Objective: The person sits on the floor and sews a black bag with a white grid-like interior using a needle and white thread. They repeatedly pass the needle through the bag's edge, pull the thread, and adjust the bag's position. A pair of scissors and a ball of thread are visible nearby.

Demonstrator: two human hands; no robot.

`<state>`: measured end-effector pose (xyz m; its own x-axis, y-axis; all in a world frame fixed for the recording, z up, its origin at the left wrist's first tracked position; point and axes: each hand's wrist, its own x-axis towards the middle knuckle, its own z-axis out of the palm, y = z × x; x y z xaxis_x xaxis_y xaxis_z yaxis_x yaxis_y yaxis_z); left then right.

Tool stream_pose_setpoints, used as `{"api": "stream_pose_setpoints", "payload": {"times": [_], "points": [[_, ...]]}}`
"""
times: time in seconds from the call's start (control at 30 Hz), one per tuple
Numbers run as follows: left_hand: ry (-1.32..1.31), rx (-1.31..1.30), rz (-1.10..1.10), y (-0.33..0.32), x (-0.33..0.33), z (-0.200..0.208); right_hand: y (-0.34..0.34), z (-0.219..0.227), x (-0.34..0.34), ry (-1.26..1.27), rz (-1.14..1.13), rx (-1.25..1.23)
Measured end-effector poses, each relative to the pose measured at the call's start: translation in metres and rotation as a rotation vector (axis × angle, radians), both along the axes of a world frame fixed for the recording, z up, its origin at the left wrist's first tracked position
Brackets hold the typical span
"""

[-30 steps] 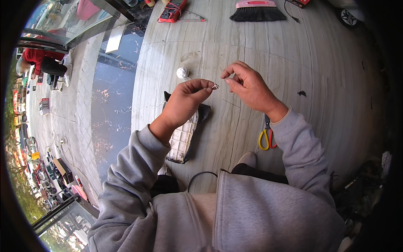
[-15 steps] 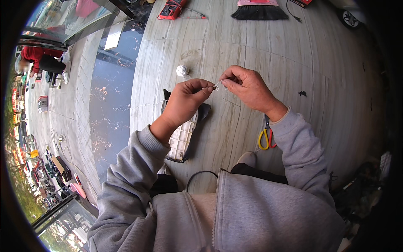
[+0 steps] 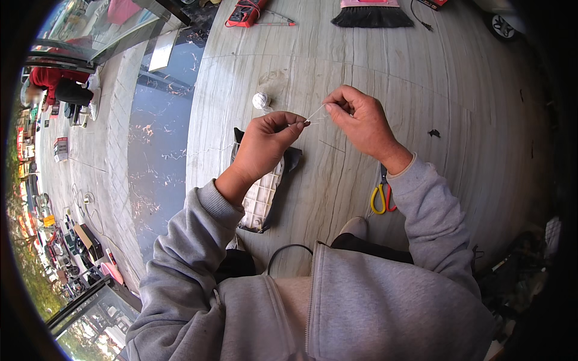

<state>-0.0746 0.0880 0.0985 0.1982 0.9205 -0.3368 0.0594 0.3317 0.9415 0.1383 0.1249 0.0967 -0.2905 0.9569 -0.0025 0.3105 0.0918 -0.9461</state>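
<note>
Between my two hands runs a thin white string (image 3: pixel 315 113), drawn out over the floor. My left hand (image 3: pixel 268 139) pinches it between thumb and forefinger, where a small loop or end shows. The other part is pinched in the fingertips of my right hand (image 3: pixel 359 122), a little higher and to the right. Just beyond my left hand lies a ball of white string (image 3: pixel 261 100). Partly hidden under my left wrist is a long black part with a white ribbed underside (image 3: pixel 261 201). Scissors (image 3: pixel 379 197) with yellow and red handles lie beneath my right wrist.
At the far side lie a red meter (image 3: pixel 245 13) with a probe lead and a black-bristled brush (image 3: pixel 372 17). A small black scrap (image 3: pixel 433 133) lies to the right. A person in red (image 3: pixel 57 84) crouches at the far left. A blue-grey strip (image 3: pixel 162 144) carries thread scraps.
My right hand has moved up and to the right, away from the left. More string now stretches between them. My left hand has stayed nearly still.
</note>
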Motion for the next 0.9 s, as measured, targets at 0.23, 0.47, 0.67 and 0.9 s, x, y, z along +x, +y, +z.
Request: {"api": "stream_pose_setpoints", "payload": {"times": [0.23, 0.47, 0.67, 0.9], "points": [[-0.027, 0.008, 0.008, -0.0001, -0.0002, -0.0014, 0.0009, -0.0066, -0.0011, 0.011, -0.042, 0.032], [0.003, 0.007, 0.006, 0.0002, -0.0007, -0.0006, 0.0009, -0.0049, -0.0009, 0.009, -0.063, 0.027], [0.006, 0.007, 0.009, 0.0007, -0.0013, -0.0008, 0.0007, -0.0067, -0.0018, 0.004, -0.078, 0.071], [-0.105, -0.124, 0.042, 0.0003, -0.0004, 0.0058, -0.0029, 0.0018, -0.0061, 0.026, -0.106, 0.125]]}}
